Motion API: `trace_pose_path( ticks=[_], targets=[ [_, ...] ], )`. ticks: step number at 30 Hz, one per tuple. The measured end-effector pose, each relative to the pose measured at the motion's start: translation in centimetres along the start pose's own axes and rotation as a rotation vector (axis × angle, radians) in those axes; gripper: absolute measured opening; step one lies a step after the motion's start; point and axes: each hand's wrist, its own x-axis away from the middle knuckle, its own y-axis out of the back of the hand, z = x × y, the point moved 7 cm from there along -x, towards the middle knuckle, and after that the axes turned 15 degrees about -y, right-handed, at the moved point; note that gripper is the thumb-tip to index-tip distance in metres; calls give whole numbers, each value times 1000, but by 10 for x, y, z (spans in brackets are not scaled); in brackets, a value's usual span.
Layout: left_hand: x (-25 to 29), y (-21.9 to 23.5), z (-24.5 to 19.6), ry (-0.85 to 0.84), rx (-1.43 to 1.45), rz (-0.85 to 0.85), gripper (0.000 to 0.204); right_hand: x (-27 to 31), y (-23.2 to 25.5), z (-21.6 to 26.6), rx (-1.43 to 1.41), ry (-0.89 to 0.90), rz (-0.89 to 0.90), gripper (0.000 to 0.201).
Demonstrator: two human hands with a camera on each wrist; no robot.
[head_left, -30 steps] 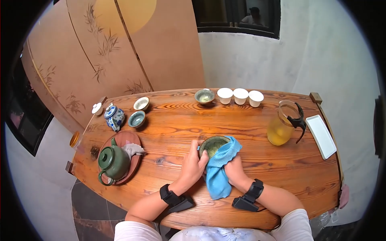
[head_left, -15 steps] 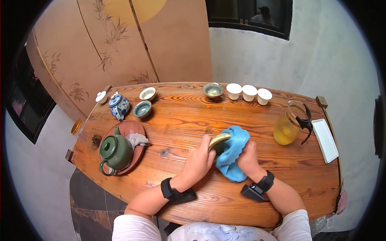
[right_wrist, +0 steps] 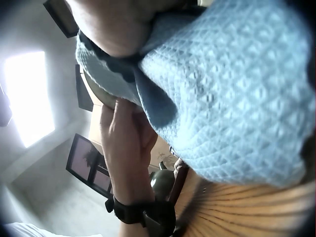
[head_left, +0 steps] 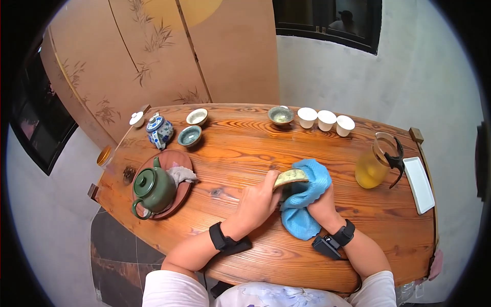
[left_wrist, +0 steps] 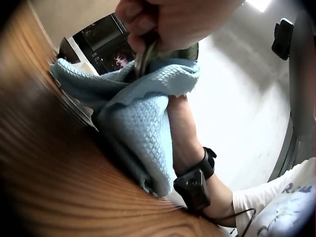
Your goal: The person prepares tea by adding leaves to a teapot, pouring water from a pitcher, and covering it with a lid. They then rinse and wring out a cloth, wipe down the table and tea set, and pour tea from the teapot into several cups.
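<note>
A green-glazed bowl [head_left: 290, 177] is tilted on its side above the table, its rim pinched by my left hand [head_left: 257, 201]. My right hand [head_left: 323, 207] grips a blue cloth [head_left: 302, 223] that wraps over the bowl's right side. In the left wrist view, the left fingers hold the bowl's edge and the textured cloth [left_wrist: 140, 113] hangs below it. The right wrist view has the cloth [right_wrist: 237, 94] filling much of the frame, with the left hand [right_wrist: 126, 148] beyond it at the bowl. The right fingertips are hidden by the cloth.
A green teapot [head_left: 154, 190] sits on a round tray [head_left: 185, 198] at left. Behind stand a blue-and-white pot [head_left: 159, 131], several small cups and bowls [head_left: 281, 115]. At right are a glass pitcher [head_left: 372, 169] and a white rectangular dish [head_left: 419, 185].
The bowl has turned from facing upward to lying on its side, and the cloth has shifted over its right side. The head view has swung slightly, sliding the table items rightward.
</note>
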Motion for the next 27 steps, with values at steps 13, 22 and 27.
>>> trace_pose_path(
  ticks=[13,22,27],
  targets=[
    [18,-22,67,598,836,-175,25,23,-63,-36,-90,2,260,19],
    [40,82,222,820,149,-129,24,23,-65,-78,-695,-581,464,19],
    [51,93,241,961,203,-93,29,26,-62,-77,-762,-603,512,26]
  ],
)
